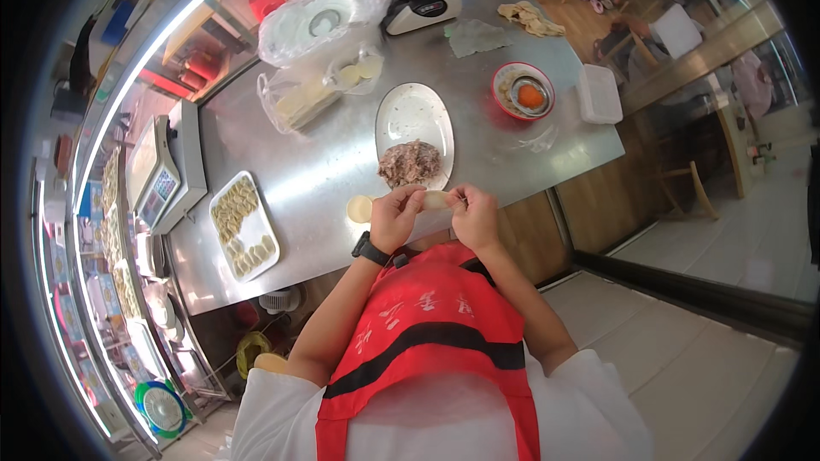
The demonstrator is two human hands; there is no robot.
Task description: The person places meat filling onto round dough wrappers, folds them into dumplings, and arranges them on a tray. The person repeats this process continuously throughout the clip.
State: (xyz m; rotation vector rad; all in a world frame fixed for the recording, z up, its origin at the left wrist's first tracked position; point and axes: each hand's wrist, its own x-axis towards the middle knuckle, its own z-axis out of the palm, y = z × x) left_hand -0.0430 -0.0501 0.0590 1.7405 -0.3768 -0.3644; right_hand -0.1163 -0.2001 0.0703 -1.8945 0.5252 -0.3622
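Note:
Between my left hand (397, 216) and my right hand (475, 214) stretches a pale dumpling wrapper (436, 200), pinched at both ends by thumbs and fingers. Whether filling lies inside it cannot be told. Just beyond the hands, an oval white plate (414, 112) bears a mound of minced filling (410, 163) at its near end. A small stack of round wrappers (360, 209) rests beside my left hand on the steel table (307, 173). Farther left, a white tray (275, 250) holds rows of folded dumplings (236, 210).
A red-rimmed bowl (498, 102) holding a metal dish with something orange and a lidded plastic box (600, 94) stand at right. Bagged wrappers (307, 99), a black-and-white device (424, 9) and cloths (532, 18) lie at the back. A weighing scale (157, 189) stands left.

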